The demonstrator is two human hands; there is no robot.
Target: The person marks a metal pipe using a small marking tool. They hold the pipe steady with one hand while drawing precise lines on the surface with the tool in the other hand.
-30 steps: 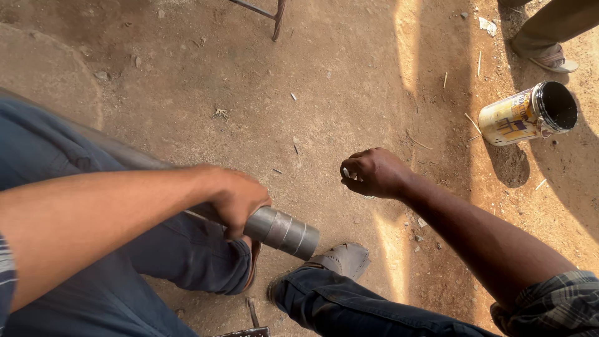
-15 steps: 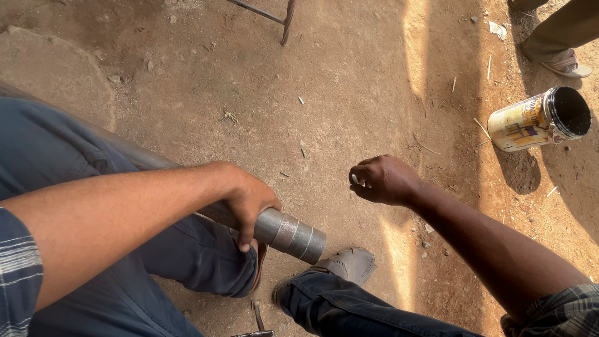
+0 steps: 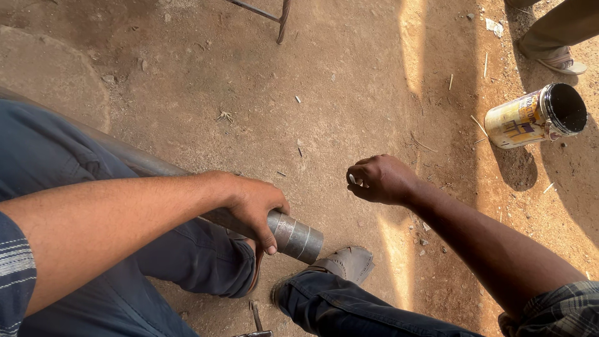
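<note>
A blue sleeve crossed by thin pale stripes is worn on the left arm and is seen far to the left of the metal pipe (image 3: 293,236), cut off by the lower corner. The left hand (image 3: 253,206) and the right hand (image 3: 380,180) are bare, as are both forearms. A dark checked sleeve in grey and green is seen on the right arm, far to the right of the pipe. Faded blue jeans (image 3: 56,156) are worn on the leg lying along the pipe. Darker denim (image 3: 349,312) and a dusty grey shoe (image 3: 349,262) are seen just below its open end.
</note>
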